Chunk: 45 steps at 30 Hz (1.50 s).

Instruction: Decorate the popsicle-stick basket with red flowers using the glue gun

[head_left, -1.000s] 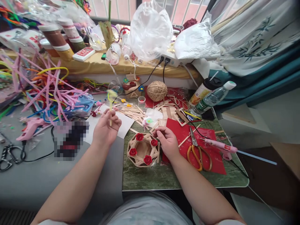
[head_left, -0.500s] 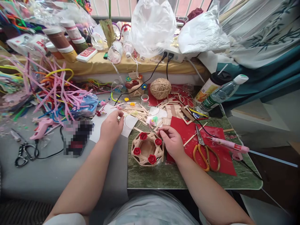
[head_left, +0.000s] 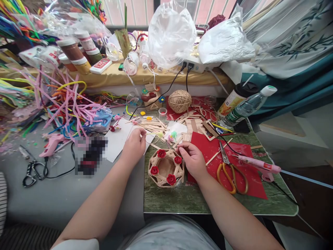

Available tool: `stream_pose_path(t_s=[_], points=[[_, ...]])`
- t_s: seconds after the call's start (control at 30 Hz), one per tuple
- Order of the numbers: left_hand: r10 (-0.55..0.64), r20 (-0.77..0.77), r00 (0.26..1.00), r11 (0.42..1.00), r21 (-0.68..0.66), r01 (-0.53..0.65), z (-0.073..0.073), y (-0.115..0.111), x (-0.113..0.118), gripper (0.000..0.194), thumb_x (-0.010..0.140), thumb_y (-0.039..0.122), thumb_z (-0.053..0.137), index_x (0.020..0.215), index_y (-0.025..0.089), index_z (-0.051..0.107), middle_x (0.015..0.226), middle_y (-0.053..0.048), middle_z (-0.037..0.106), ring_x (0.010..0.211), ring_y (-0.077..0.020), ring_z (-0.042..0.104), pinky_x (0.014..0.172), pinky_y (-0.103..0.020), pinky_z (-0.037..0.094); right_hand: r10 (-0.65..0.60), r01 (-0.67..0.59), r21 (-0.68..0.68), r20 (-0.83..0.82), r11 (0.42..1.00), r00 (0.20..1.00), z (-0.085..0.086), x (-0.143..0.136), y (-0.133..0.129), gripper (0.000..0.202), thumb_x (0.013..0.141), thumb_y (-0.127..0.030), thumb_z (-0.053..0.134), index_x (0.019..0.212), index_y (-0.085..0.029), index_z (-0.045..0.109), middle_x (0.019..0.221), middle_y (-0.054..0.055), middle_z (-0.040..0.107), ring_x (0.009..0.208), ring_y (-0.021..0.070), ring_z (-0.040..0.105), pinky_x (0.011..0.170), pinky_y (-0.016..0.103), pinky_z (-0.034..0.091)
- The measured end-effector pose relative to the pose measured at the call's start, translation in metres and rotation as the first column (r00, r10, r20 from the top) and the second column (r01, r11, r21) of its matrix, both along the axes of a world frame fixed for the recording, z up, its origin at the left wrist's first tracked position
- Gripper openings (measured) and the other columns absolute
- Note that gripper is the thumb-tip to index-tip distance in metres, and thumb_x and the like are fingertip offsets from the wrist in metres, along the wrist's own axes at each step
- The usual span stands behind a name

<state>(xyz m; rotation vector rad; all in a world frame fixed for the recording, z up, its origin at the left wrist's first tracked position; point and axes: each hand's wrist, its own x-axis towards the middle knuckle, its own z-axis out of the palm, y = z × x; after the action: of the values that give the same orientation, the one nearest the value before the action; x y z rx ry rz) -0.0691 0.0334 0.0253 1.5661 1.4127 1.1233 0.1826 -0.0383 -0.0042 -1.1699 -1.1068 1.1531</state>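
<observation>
An eight-sided basket of craft sticks and twine (head_left: 165, 184) stands on the green tabletop, with several red paper roses (head_left: 171, 179) around its rim. My left hand (head_left: 135, 144) is raised beyond the basket to the left, thumb and fingers pinched on a thin strand of twine (head_left: 153, 134). The strand curves toward the basket's far side. Close by the rim on the right, my right hand (head_left: 191, 158) has its thumb and forefinger pressed together; what is between them is too small to make out.
Scissors (head_left: 225, 158) and a pink glue gun (head_left: 256, 161) lie on red paper (head_left: 255, 187) to the right. Behind are a twine ball (head_left: 179, 100), loose craft sticks (head_left: 194, 125) and a water bottle (head_left: 244, 107). Pink pipe cleaners (head_left: 70, 104) crowd the left.
My left hand has come slightly to the right, nearer the basket. My right hand keeps its pinch by the rim. The whole view has shifted a little.
</observation>
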Motion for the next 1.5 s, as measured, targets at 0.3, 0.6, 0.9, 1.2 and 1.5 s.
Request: stream_pose_path(t_s=[0.3, 0.6, 0.9, 1.2, 1.5], points=[[0.045, 0.711, 0.701, 0.833, -0.414, 0.367, 0.005, -0.003, 0.004, 0.03, 0.084, 0.026, 0.082, 0.101, 0.02, 0.058, 0.076, 0.006, 0.05, 0.047, -0.002, 0.032, 0.044, -0.015, 0.023, -0.028, 0.028, 0.028, -0.013, 0.999, 1.0, -0.002, 0.002, 0.002, 0.017, 0.098, -0.041, 0.069, 0.102, -0.025, 0.073, 0.091, 0.003, 0.074, 0.087, 0.0191, 0.069, 0.084, 0.034, 0.056], [0.13, 0.663, 0.737, 0.866, -0.439, 0.242, -0.01, 0.0, 0.013, 0.025, 0.091, 0.033, 0.073, 0.1, 0.022, 0.053, 0.074, 0.007, 0.044, 0.046, -0.0035, 0.028, 0.041, -0.015, 0.018, -0.017, 0.017, 0.018, 0.016, 1.0, 1.0, -0.001, 0.0, 0.002, 0.017, 0.097, -0.041, 0.071, 0.101, -0.025, 0.074, 0.092, 0.003, 0.074, 0.088, 0.0192, 0.069, 0.083, 0.033, 0.056], [-0.118, -0.344, 0.932, 0.992, 0.002, 0.126, -0.011, -0.005, 0.003, 0.012, 0.099, 0.036, 0.061, 0.098, 0.024, 0.062, 0.098, -0.002, 0.069, 0.088, -0.0205, 0.061, 0.075, -0.032, 0.043, -0.016, 0.014, 0.027, 0.061, 1.0, 0.998, -0.005, 0.001, 0.002, 0.02, 0.098, -0.042, 0.068, 0.102, -0.024, 0.074, 0.095, 0.005, 0.074, 0.086, 0.0193, 0.07, 0.081, 0.034, 0.058], [-0.122, -0.318, 0.94, 0.977, 0.127, 0.17, -0.02, -0.003, 0.006, 0.018, 0.103, 0.041, 0.055, 0.104, 0.024, 0.063, 0.1, -0.002, 0.071, 0.092, -0.0201, 0.065, 0.081, -0.032, 0.046, -0.013, -0.028, 0.13, 0.308, 0.991, 0.951, 0.037, 0.004, 0.014, 0.027, 0.1, -0.034, 0.061, 0.122, -0.026, 0.073, 0.148, 0.012, 0.062, 0.092, 0.0193, 0.07, 0.081, 0.037, 0.06], [-0.097, -0.155, 0.983, 0.983, 0.137, 0.118, -0.022, -0.002, 0.003, 0.022, 0.103, 0.045, 0.055, 0.105, 0.024, 0.061, 0.084, 0.001, 0.065, 0.072, -0.016, 0.058, 0.069, -0.03, 0.043, 0.346, -0.312, -0.167, 0.616, 0.935, 0.708, 0.042, -0.016, 0.071, 0.026, 0.094, -0.037, 0.063, 0.114, -0.024, 0.075, 0.087, 0.001, 0.074, 0.068, 0.0163, 0.061, 0.067, 0.03, 0.048]])
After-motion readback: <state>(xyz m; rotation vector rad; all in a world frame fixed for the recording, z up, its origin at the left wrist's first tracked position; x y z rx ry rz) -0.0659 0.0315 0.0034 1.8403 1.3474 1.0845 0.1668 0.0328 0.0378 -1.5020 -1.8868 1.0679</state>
